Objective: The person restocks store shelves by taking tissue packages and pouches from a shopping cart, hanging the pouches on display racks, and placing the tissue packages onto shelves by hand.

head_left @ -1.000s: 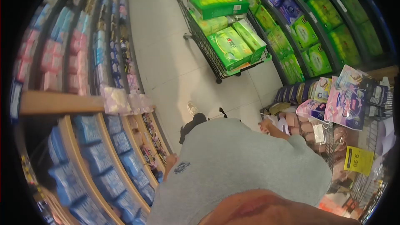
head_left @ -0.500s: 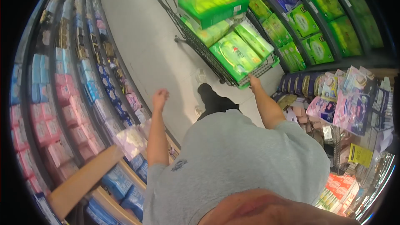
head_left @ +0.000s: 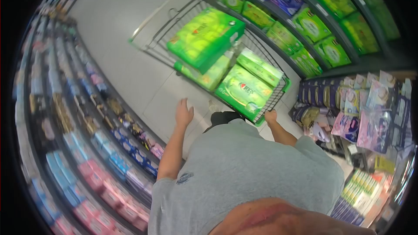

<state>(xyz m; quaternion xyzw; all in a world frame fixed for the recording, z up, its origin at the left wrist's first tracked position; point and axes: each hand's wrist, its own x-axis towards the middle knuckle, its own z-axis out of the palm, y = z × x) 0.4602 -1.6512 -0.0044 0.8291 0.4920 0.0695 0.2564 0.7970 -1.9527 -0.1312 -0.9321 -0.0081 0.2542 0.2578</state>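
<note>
My right hand (head_left: 271, 116) is closed around the near corner of the wire shopping cart (head_left: 285, 88). Over the floor to the left, my left hand (head_left: 184, 112) hangs free with its fingers apart, touching nothing. Inside the cart, a large green tissue pack (head_left: 207, 35) lies on top at the handle end. Another green tissue pack (head_left: 246, 89) sits flat near my right hand, with a narrower green pack (head_left: 260, 67) beside it. A paler green pack (head_left: 209, 76) is partly hidden under the large one.
Shelves of green and purple tissue packs (head_left: 311, 24) run along the cart's far side. On my left, a long shelf (head_left: 109, 148) holds pink, blue and dark packages. Hanging pink packs (head_left: 372, 124) crowd a rack at right. Grey tiled floor (head_left: 109, 30) extends beyond the cart.
The cart has swung in view, its handle end moving left and down. My right hand still grips its corner. My left hand has shifted right, and the left shelf appears turned.
</note>
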